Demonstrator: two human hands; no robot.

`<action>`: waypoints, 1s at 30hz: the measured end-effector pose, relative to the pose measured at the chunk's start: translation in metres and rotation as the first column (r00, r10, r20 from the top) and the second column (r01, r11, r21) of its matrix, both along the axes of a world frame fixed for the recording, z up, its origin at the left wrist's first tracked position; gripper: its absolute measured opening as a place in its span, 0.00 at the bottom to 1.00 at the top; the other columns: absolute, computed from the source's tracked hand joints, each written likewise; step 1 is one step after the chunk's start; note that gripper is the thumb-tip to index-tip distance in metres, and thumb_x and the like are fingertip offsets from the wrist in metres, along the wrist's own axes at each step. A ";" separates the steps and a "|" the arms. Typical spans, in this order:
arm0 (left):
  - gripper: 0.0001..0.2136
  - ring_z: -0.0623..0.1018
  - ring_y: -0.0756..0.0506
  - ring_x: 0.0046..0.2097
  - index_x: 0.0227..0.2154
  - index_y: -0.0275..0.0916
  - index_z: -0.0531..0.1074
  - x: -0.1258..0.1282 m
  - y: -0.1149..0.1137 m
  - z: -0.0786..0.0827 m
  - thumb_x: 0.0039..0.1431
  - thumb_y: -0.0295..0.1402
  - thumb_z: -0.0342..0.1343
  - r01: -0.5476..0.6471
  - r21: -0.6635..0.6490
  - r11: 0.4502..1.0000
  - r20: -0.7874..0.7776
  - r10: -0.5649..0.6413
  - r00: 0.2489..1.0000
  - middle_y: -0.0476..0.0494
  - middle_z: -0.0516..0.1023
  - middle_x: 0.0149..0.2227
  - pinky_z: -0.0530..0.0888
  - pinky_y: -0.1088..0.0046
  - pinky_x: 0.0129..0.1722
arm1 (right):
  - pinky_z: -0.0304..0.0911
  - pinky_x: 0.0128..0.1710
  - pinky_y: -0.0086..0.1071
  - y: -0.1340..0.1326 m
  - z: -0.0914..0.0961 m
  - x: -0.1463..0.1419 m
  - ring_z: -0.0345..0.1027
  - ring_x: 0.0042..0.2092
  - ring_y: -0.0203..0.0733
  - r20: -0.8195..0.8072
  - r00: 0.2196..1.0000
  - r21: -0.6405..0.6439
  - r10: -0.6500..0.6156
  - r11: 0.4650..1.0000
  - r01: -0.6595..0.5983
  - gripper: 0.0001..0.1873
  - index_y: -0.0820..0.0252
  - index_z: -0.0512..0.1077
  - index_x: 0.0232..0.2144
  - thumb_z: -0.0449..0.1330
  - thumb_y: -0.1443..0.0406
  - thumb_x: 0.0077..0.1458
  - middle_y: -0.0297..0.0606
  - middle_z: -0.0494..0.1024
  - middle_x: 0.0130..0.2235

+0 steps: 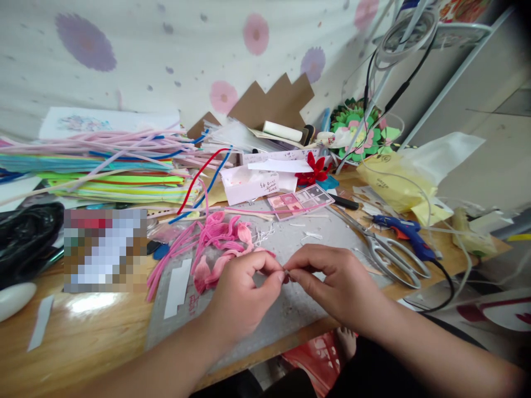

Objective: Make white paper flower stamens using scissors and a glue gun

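My left hand (246,293) and my right hand (338,282) meet fingertip to fingertip over the grey cutting mat (290,326). Both are closed in a pinch; whatever lies between the fingertips is too small to name. Just beyond my left hand is a pile of pink pipe-cleaner pieces (224,235), some bent into petal-like shapes. Small white scraps (313,235) lie on the mat past my fingers. A white paper strip (177,288) rests left of my left hand.
Large scissors (388,251) and a blue glue gun (406,232) with a trailing cord lie at the right. Behind the mat are a pink palette (301,202), a red flower (313,168) and a white box (257,185). Bundles of coloured pipe cleaners (112,185) are stacked at the left.
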State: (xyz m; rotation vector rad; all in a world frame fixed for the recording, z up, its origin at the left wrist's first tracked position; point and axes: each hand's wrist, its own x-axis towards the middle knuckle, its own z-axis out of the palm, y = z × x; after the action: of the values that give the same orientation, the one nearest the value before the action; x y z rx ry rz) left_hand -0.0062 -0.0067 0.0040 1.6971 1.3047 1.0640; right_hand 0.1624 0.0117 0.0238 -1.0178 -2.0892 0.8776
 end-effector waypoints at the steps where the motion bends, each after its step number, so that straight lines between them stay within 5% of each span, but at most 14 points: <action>1: 0.07 0.72 0.50 0.27 0.22 0.38 0.70 0.000 0.000 0.000 0.52 0.25 0.52 0.002 -0.014 1.000 0.017 -0.002 1.000 0.52 0.73 0.23 0.68 0.75 0.28 | 0.63 0.32 0.27 0.001 0.002 0.001 0.71 0.32 0.35 -0.008 1.000 -0.040 0.015 0.999 -0.016 0.09 0.58 0.76 0.29 0.57 0.72 0.53 0.33 0.78 0.29; 10: 0.06 0.71 0.50 0.29 0.22 0.38 0.70 0.000 0.000 -0.002 0.52 0.26 0.52 0.025 -0.036 0.999 0.045 -0.024 0.999 0.51 0.73 0.24 0.67 0.75 0.30 | 0.65 0.30 0.26 0.005 0.005 -0.001 0.71 0.30 0.34 -0.086 0.996 -0.286 -0.024 0.958 -0.001 0.04 0.61 0.73 0.26 0.58 0.70 0.50 0.33 0.78 0.27; 22: 0.07 0.75 0.48 0.32 0.27 0.37 0.74 0.001 -0.004 0.003 0.52 0.23 0.51 0.030 0.079 0.996 -0.053 -0.026 0.998 0.49 0.77 0.27 0.69 0.73 0.34 | 0.56 0.25 0.25 0.001 -0.007 -0.008 0.63 0.26 0.31 0.064 0.991 0.136 -0.119 0.985 0.109 0.07 0.60 0.67 0.22 0.57 0.75 0.43 0.30 0.70 0.23; 30: 0.07 0.72 0.50 0.29 0.22 0.36 0.72 -0.002 0.001 -0.001 0.54 0.29 0.55 0.127 -0.189 0.974 0.242 -0.080 0.967 0.50 0.73 0.24 0.67 0.74 0.31 | 0.58 0.26 0.27 -0.001 -0.010 -0.005 0.65 0.26 0.33 0.056 0.995 0.200 -0.087 0.977 0.074 0.07 0.61 0.68 0.22 0.56 0.75 0.46 0.31 0.71 0.24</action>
State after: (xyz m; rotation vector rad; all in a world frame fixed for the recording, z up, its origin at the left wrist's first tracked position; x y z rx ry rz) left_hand -0.0082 -0.0053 0.0027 1.4257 1.1202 0.9992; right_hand 0.1579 0.0107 0.0135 -1.0277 -2.1239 0.5910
